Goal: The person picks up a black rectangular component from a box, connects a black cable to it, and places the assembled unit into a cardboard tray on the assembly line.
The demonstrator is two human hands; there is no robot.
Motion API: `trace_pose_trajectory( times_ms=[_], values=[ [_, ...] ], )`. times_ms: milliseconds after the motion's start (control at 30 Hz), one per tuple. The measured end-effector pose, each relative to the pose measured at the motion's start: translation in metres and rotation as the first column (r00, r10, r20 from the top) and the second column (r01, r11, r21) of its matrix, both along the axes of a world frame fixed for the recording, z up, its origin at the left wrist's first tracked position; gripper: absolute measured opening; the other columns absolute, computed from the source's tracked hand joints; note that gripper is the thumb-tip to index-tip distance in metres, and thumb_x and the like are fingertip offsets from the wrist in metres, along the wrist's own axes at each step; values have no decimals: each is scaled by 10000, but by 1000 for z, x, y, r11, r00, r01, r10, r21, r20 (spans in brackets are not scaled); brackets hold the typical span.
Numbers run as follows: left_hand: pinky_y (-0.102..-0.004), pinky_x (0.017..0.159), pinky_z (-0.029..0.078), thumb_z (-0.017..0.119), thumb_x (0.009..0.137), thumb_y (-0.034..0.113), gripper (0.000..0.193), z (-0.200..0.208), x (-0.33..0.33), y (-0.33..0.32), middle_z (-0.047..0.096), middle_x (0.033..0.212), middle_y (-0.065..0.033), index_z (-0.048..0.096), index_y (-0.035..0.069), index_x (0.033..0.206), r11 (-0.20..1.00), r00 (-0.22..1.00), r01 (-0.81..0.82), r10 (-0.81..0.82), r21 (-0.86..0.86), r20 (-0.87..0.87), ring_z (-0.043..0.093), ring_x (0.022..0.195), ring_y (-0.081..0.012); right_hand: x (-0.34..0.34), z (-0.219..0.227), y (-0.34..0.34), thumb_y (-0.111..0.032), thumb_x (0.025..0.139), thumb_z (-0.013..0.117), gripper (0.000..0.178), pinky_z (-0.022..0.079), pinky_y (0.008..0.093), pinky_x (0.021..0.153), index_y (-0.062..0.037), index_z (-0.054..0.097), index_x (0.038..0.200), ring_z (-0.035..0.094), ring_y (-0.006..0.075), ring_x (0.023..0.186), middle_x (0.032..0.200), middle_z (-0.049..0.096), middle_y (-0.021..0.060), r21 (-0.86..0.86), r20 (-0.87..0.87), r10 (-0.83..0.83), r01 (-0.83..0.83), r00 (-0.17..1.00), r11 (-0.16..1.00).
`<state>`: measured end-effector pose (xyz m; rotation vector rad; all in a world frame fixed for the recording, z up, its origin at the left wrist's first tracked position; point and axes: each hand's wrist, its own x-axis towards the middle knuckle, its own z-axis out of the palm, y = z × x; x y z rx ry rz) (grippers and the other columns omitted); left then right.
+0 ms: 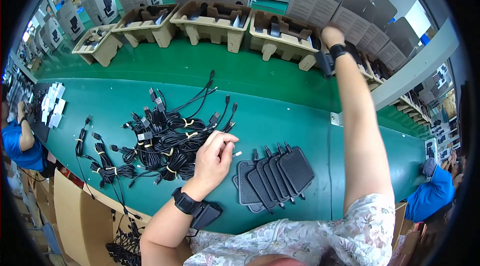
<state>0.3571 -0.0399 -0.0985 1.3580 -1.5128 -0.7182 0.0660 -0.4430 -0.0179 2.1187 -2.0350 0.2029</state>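
My left hand [214, 162] is by the right side of a pile of black cables [167, 141], its fingers curled together. Whatever those fingers hold, if anything, is hidden. A small white-tipped plug [237, 154] lies beside the thumb. To the right, several flat black perforated plates [277, 176] with short stems lie fanned out and overlapping on the green table. My right arm is stretched far forward, and my right hand [331, 36] is at the right end of a moulded pulp tray [285, 41] holding black parts. Motion smears its fingers.
More pulp trays [210, 23] line the back ledge, before upright grey printed boxes [312, 3]. A white metal post [420, 73] stands right of my right arm. An open carton [82, 221] with cables is at lower left. People in blue work at left [22, 138] and right [432, 191].
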Motion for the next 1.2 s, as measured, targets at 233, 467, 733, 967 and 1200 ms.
trace_pose_trajectory(
  times_ms=[233,467,733,967,1200],
  values=[
    [-248,477,392,533,829,-1,92,-4,2,0,514,769,-51,574,38,902,999,998,-42,43,25,-47,487,532,-121,-13,-40,3,-194,843,454,340,455,425,858,24,596,1062,553,395,1015,1083,568,264,-91,274,35,-11,961,996],
    [-237,475,392,521,835,-7,88,0,-1,-4,501,750,-49,568,28,901,1000,999,-29,29,3,-43,497,528,-110,-29,-21,26,-191,839,455,311,450,429,859,20,635,981,557,380,1012,1060,574,267,-57,78,-104,109,992,992],
    [-209,472,418,499,850,-23,97,-6,-3,-8,504,786,-46,560,12,916,999,982,19,-9,51,-188,527,526,-79,-52,-26,23,-172,840,464,325,440,435,863,-17,556,1111,543,374,1030,1074,583,220,-82,-52,85,-89,995,993],
    [-206,488,429,497,851,-27,97,-3,-5,-8,507,811,-45,556,5,921,996,970,50,-29,81,-241,525,550,-72,-31,-2,168,-139,747,610,478,457,412,833,-70,487,1203,540,324,1011,1068,589,114,-237,-390,419,-529,820,815],
    [-217,507,432,515,839,-11,95,-9,-2,-4,517,799,-37,567,20,912,998,990,25,-17,58,-138,525,560,-79,-3,-5,360,-214,613,766,813,260,495,1036,-153,398,1336,308,360,1274,1394,315,162,403,217,830,-822,513,403]
  ],
)
